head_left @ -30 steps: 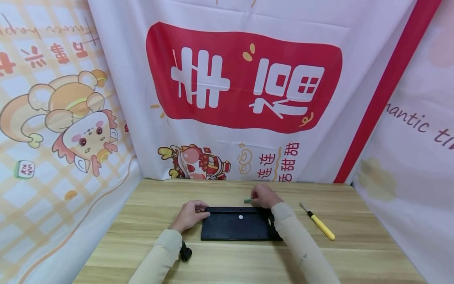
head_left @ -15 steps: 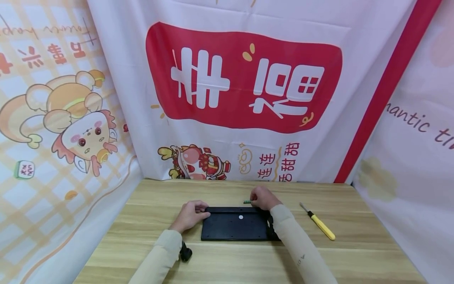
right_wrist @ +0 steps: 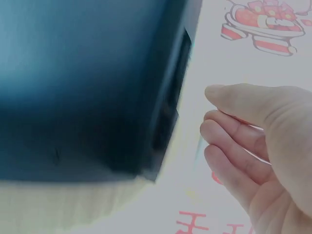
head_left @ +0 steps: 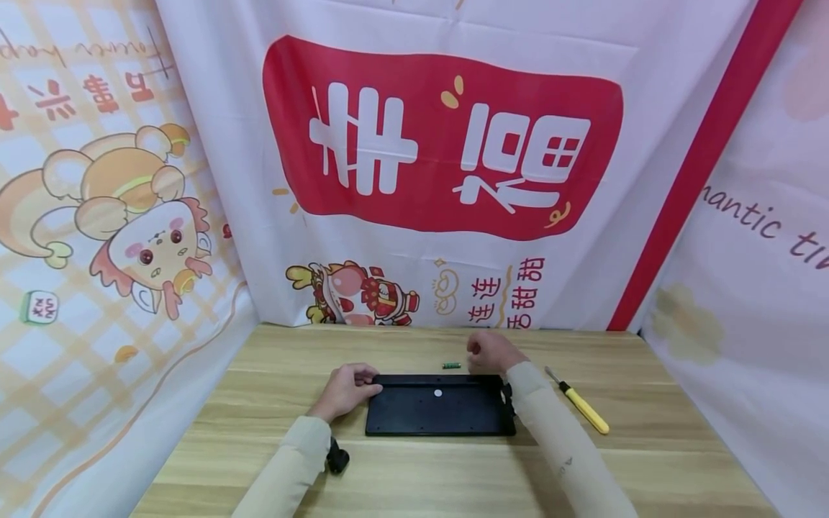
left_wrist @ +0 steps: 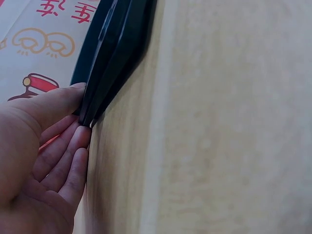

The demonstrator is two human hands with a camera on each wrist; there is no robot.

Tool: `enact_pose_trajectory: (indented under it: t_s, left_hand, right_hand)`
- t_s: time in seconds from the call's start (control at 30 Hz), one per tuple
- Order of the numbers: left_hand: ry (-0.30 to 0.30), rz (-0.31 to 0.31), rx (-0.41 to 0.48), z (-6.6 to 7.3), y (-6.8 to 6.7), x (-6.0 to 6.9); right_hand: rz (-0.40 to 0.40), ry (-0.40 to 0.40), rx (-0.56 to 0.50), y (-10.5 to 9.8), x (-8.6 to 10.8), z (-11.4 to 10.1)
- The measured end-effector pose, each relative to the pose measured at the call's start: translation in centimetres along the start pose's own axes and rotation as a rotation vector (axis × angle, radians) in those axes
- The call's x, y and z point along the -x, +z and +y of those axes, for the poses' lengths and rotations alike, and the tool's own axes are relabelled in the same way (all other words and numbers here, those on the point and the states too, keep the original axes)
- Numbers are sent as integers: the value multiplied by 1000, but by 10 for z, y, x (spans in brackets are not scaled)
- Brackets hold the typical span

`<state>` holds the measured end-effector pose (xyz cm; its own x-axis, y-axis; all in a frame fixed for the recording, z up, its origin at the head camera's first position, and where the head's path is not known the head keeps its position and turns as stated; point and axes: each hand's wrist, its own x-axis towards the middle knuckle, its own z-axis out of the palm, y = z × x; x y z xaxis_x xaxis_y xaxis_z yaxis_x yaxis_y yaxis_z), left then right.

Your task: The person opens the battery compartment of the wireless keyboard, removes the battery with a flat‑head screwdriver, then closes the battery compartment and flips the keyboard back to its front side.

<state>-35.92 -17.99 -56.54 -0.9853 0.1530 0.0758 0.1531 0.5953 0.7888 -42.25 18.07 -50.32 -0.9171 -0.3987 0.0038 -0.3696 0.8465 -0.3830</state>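
A black keyboard [head_left: 440, 414] lies underside up on the wooden table, with a round white sticker near its far edge. At its far left corner my left hand [head_left: 348, 390] pinches the edge. The left wrist view puts the thumb [left_wrist: 63, 101] on one side of the keyboard [left_wrist: 114, 53], the fingers at the other. Just past the far edge, a small green battery [head_left: 451, 365] lies on the table. My right hand [head_left: 494, 352] is to its right, apart from it. In the right wrist view that hand [right_wrist: 263, 141] has relaxed fingers and holds nothing, beside the keyboard's edge [right_wrist: 165, 112].
A screwdriver with a yellow handle [head_left: 586, 410] lies on the table [head_left: 259, 403] to the right of the keyboard. Printed cloth [head_left: 447, 144] hangs behind the table and along both sides. A black wrist camera [head_left: 337, 459] is on the left sleeve.
My right hand has let go of the green battery and moved a little to the right, leaving it on the table. The left hand keeps its hold on the keyboard's corner.
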Motion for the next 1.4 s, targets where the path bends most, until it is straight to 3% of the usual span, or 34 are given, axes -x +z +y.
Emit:
enact_pose_trajectory:
  t_s: [0.2,0.33,0.5,0.73,0.97,1.4]
  left_hand:
    - [3,-4,-3,1,-1,1]
    - [-1,-5,-10,2,-1,2]
    - [1,-9,-16,1,-1,1]
    - [3,-16,-15,-1,0,0]
    - [-1,-5,-11,0,1,1]
    - [1,1,-3,-2,1,-1]
  right_hand:
    - [12,-41,18,-16,8,16]
    - [0,-23,3,-20,11,28]
    - [-3,17,-23,-12,12,41]
    - [51,-23,-34,6,11,54]
    - [17,23,-48,12,9,57]
    - [-56,24,-60,3,11,51]
